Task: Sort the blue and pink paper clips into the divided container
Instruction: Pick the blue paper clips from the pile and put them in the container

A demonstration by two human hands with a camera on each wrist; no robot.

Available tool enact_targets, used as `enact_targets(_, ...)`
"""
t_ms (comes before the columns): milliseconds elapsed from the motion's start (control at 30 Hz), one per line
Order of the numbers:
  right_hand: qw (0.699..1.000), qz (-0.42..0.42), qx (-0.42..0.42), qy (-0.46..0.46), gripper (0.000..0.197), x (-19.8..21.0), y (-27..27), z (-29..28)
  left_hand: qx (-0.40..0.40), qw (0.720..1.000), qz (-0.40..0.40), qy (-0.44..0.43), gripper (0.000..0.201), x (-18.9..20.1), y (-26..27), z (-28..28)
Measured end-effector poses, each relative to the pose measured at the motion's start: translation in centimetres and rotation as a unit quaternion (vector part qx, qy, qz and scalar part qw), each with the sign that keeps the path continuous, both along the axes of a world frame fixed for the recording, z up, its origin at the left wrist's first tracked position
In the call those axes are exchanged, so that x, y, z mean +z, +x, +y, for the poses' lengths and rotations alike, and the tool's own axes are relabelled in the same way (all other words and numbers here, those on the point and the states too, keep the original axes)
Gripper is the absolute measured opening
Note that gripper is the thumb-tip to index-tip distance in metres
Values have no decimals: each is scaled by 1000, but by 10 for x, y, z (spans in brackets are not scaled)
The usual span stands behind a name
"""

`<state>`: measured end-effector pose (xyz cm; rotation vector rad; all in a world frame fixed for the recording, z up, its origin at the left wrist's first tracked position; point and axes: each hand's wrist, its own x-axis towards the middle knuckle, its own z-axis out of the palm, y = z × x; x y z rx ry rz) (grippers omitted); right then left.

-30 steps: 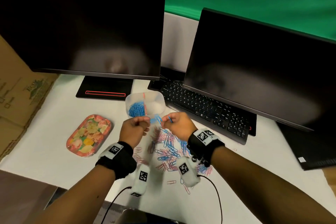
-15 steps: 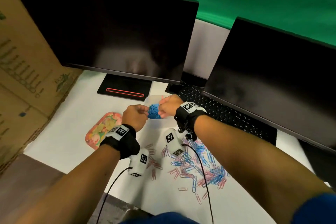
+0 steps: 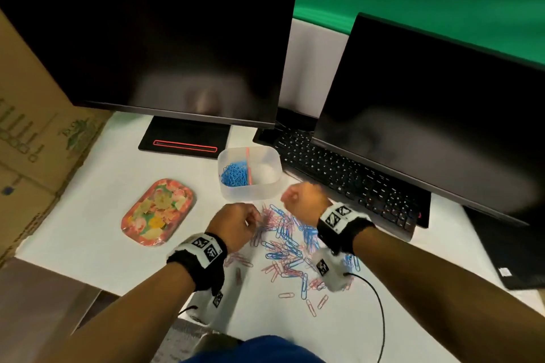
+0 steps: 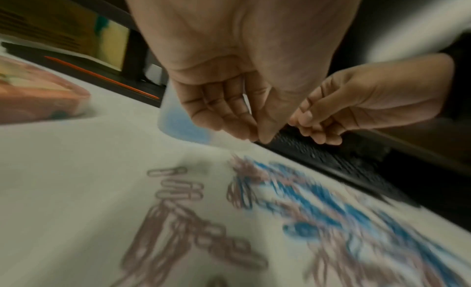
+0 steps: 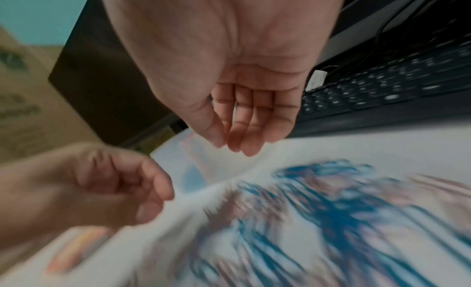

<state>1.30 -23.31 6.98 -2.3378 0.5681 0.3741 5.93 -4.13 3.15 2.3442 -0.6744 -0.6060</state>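
While hovering over mixed clip pile [image 3: 290, 240], left hand [image 3: 233, 222] nearer pink edge, right hand [image 3: 303, 200] just beside divided container [image 3: 249, 190] beyond pile; both loosely curled, holding nothing visible; blue clips [image 3: 234, 175] filling left compartment

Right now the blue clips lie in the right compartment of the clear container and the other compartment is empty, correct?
Not quite: in the head view the blue clips lie in the left compartment of the clear container; the right one looks empty.
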Motion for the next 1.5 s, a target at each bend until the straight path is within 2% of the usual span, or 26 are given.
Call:
enact_targets(100,995,74,41,-50,18,-26,-37,-7,-109,991,-25,70,17,-10,-22,-9)
enact_targets(200,991,105,42,-78,15,-45,-63,-8,-166,978,-51,111,15,-23,-41,-18)
enact_targets(300,989,91,66,-92,37,-56,-75,-2,-154,977,-54,133,15,-33,-47,-21)
enact_targets(367,989,75,70,-103,42,-59,-78,2,-150,977,-56,142,15,-37,-47,-21)
enact_targets(567,981,62,102,-154,23,-61,-71,8,-157,970,-86,163,14,-40,-41,-12)
enact_targets(767,980,66,107,-155,21,-61,-67,9,-165,966,-101,174,18,-37,-35,-5)
enact_targets(1000,990,74,67,-98,19,-57,-70,-2,-110,985,-30,126,8,-34,-29,-3)
enact_targets(1200,990,81,60,-104,21,-53,-75,-18,-60,998,25,14,30,-36,-24,0)
enact_targets(1367,989,74,59,-117,20,-50,-75,-21,-90,995,-10,38,35,-38,-22,0)
enact_targets(1500,974,83,106,-180,34,-53,-69,-7,-177,976,-60,110,34,-39,-29,-2)
